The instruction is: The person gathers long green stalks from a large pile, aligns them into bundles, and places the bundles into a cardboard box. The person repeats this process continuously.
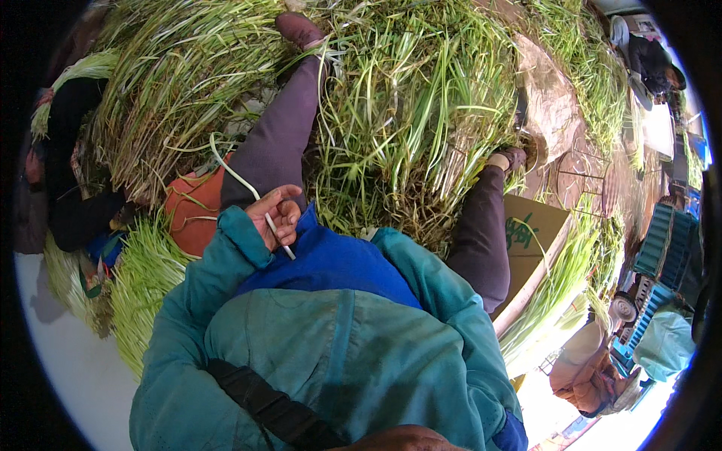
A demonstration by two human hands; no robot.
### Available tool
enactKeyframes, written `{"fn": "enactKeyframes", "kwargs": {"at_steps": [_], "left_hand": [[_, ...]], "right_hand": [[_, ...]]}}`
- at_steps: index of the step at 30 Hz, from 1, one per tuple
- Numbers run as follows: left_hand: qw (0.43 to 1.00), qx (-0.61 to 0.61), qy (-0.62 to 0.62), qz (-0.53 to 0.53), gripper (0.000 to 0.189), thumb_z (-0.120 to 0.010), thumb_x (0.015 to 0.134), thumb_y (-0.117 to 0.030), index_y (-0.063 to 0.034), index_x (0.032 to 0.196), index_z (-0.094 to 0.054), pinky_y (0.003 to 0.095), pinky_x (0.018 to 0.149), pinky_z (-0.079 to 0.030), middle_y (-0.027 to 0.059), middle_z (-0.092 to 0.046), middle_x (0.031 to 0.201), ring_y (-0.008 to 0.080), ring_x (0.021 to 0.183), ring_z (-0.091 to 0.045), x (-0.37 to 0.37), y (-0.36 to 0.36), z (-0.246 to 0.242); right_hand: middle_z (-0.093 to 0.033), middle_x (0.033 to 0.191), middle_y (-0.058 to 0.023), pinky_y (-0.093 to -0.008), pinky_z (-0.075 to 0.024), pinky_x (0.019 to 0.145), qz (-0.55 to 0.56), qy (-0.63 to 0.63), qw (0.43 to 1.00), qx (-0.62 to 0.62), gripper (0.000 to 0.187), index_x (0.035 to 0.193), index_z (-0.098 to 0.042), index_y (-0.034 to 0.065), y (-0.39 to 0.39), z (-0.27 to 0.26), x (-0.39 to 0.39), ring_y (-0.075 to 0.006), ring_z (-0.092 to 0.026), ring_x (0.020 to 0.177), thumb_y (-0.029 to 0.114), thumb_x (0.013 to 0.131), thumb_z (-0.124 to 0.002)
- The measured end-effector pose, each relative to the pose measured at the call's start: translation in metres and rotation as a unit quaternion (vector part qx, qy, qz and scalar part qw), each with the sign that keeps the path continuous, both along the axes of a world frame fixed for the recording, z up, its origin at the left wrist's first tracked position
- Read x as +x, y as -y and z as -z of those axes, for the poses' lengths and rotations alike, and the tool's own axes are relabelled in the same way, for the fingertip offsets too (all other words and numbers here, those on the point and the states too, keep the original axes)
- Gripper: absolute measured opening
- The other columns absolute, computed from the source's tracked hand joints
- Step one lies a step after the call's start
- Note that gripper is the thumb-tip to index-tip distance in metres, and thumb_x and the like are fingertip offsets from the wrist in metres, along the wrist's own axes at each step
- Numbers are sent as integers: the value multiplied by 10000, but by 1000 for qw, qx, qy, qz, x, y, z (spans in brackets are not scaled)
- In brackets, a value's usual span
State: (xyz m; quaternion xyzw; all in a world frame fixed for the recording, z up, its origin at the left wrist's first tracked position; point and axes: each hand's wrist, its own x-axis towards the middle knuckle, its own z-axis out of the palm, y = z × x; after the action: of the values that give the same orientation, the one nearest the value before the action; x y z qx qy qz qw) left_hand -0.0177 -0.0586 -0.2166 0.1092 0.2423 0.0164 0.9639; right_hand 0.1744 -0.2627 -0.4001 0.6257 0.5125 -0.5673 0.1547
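Observation:
My left hand (276, 217), palm turned up and fingers loosely curled, holds one long pale stalk (241, 179). The stalk's white end points down towards the blue apron (344, 260) on my lap. Its thin green end bends over beside my left thigh. My right arm in its teal sleeve (434, 270) reaches forward over the apron. The right hand itself is out of view beyond the cuff. Between my outstretched legs lies a thick heap of long green-leaved stalks (406, 113), with brown roots and dry leaves at its near side.
More stalks (186, 84) lie heaped left of my legs, near an orange-red object (194, 203). Paler bundled stalks (146, 282) lie closer in. By my right leg are a cardboard box (530, 225) and other stalks (555, 310). People (592, 377) and a blue cart (648, 310) are at right.

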Motion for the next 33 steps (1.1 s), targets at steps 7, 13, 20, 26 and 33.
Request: {"fn": "enactKeyframes", "kwargs": {"at_steps": [7,13,20,26,33], "left_hand": [[1000,5,-15,5,351,-347,932,-341,-93,1168,-424,304,494,-404,74,-518,755,132,497,-455,0,2,3],[1000,24,-11,15,415,-326,922,-426,-100,1149,-447,307,506,-402,77,-542,753,140,499,-452,6,2,-2],[1000,26,-7,2,456,-315,908,-476,-105,1135,-450,316,501,-398,82,-550,732,155,488,-445,-2,6,8],[997,51,-40,-39,507,-277,900,-514,-94,1110,-470,341,513,-403,77,-552,721,172,485,-446,-14,15,5],[986,119,-83,-84,648,-224,853,-614,-54,1069,-469,357,502,-446,118,-580,721,232,524,-520,-30,30,14]], "right_hand": [[-524,1082,-164,-328,-420,813,753,-190,618,121,306,1063,-496,24,-6,-53,67,-215,-515,872,105,789,-608],[-283,1369,-179,-420,-314,1014,519,19,851,82,735,1347,-256,47,20,-14,61,-347,-294,1246,384,788,-594],[-605,965,-179,-345,-455,761,464,170,832,251,578,1166,-488,14,44,-90,77,-270,-582,881,385,752,-645],[-617,899,-86,-290,-484,665,524,95,674,512,334,1090,-558,10,94,-214,104,-170,-577,759,177,806,-617],[-593,1031,-99,-360,-522,752,558,-350,503,559,277,1097,-528,13,113,-269,112,-211,-598,878,78,829,-559]]}}
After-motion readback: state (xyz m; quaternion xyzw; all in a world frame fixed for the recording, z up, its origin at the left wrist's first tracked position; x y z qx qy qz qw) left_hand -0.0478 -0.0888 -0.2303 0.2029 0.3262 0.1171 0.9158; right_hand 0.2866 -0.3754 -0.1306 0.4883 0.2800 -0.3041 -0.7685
